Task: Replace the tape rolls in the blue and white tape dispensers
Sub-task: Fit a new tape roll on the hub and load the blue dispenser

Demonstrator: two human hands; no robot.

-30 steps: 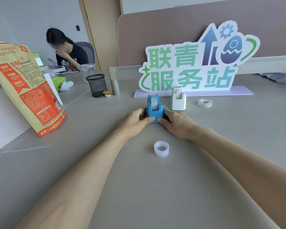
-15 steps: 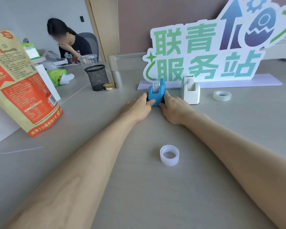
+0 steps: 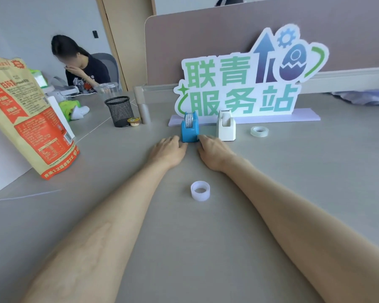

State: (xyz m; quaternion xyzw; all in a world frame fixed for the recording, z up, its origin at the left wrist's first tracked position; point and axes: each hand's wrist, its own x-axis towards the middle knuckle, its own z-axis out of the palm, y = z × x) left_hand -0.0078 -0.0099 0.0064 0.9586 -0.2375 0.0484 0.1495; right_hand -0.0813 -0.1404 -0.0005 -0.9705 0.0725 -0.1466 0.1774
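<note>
A blue tape dispenser (image 3: pixel 189 130) with a roll in it stands upright in front of the sign, next to a white tape dispenser (image 3: pixel 225 127) on its right. My left hand (image 3: pixel 167 150) lies flat on the table, its fingertips touching the blue dispenser's near left corner. My right hand (image 3: pixel 213 153) lies flat too, with its fingertips at the near right corner. A translucent white tape roll (image 3: pixel 200 190) lies on the table between my forearms. A clear tape roll (image 3: pixel 259 131) lies to the right of the white dispenser.
A large standing sign (image 3: pixel 245 84) on a lilac base backs the dispensers. A black mesh pen cup (image 3: pixel 119 111) and a small jelly cup (image 3: pixel 133 121) sit at the left, a big orange-and-tan bag (image 3: pixel 26 119) further left. A person sits at the far left.
The blue dispenser has slid away from me toward the sign, next to the white one. My hands went with it and now only touch its near base instead of clasping its sides.
</note>
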